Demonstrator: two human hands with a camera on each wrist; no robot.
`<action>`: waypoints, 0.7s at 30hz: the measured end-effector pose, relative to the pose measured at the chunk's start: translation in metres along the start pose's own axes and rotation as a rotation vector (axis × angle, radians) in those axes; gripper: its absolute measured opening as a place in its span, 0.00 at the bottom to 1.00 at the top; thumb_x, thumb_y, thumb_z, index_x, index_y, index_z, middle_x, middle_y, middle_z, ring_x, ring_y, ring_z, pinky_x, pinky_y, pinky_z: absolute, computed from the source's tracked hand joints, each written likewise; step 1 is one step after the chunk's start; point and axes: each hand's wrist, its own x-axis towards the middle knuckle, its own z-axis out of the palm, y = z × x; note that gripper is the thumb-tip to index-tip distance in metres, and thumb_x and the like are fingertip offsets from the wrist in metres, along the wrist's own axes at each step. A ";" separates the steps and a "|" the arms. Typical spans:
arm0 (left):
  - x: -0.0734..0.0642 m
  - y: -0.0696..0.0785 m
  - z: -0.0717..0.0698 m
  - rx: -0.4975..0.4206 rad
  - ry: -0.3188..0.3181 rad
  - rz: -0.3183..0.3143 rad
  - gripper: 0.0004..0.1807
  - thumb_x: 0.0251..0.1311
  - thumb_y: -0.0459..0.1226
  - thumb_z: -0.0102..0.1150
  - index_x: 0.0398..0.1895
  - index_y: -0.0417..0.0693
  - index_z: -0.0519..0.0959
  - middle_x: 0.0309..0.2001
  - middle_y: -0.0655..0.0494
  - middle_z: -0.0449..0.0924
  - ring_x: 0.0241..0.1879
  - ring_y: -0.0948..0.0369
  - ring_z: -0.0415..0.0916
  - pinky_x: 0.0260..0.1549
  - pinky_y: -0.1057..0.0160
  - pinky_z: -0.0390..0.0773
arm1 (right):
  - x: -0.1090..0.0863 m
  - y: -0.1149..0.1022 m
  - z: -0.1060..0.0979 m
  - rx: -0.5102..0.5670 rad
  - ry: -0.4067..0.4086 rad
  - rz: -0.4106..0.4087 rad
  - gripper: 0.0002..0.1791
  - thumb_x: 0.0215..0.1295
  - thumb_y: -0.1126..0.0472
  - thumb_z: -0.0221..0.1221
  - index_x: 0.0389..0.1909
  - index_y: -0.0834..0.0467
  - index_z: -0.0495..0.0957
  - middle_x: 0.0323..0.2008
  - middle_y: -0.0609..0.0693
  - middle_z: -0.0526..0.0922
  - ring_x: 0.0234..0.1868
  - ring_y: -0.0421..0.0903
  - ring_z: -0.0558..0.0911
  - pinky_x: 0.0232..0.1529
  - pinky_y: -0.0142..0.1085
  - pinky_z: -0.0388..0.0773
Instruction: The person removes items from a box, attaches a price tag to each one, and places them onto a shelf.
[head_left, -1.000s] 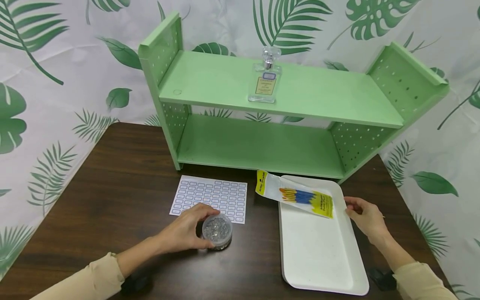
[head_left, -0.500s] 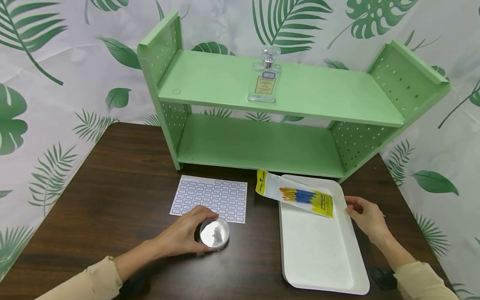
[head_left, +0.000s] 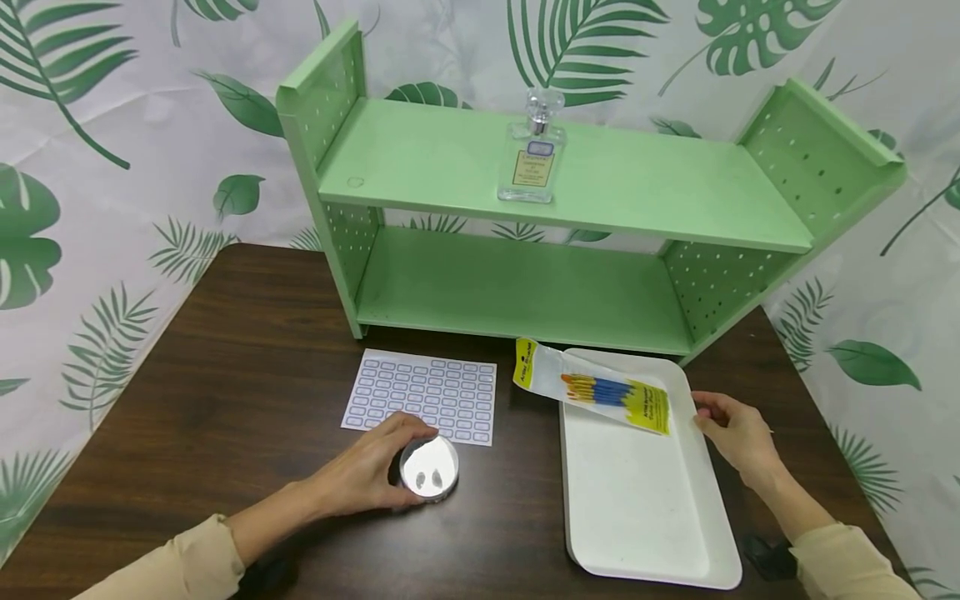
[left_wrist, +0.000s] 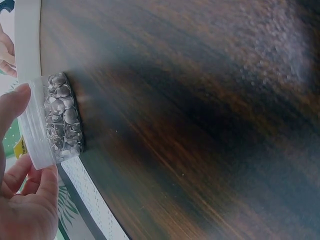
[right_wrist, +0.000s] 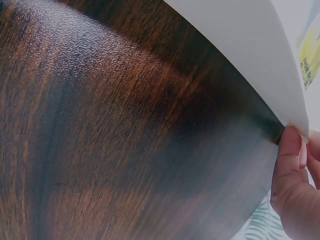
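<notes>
My left hand (head_left: pixel 375 465) grips a round clear jar (head_left: pixel 430 468) by its sides, thumb near and fingers far. In the left wrist view the jar is full of silvery thumbtacks (left_wrist: pixel 62 107) under a clear lid (left_wrist: pixel 36 125); it stands upright on the dark wooden table. Glare covers the lid in the head view. My right hand (head_left: pixel 738 437) pinches the right rim of a white tray (head_left: pixel 637 508), thumb against the outer wall (right_wrist: pixel 250 65) in the right wrist view. A packet of paintbrushes (head_left: pixel 600 390) lies slanted across the tray's far end.
A sheet of blue-framed labels (head_left: pixel 427 392) lies just beyond the jar. Behind stands a green two-tier shelf (head_left: pixel 510 279) with perforated sides. On its upper board is a glass perfume bottle (head_left: pixel 531 162) with a small label stuck on it. A leaf-patterned cloth (head_left: pixel 90 208) hangs behind.
The jar has shifted slightly left in my left hand, and its lid now glares where the contents showed before. My right hand and the tray stay in place.
</notes>
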 end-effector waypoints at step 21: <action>0.000 0.000 -0.001 0.006 -0.002 0.025 0.37 0.34 0.42 0.78 0.51 0.39 0.74 0.49 0.54 0.74 0.50 0.58 0.73 0.48 0.56 0.77 | 0.000 -0.001 -0.001 0.013 -0.013 0.010 0.19 0.66 0.70 0.52 0.56 0.72 0.68 0.40 0.63 0.76 0.32 0.39 0.73 0.26 0.27 0.75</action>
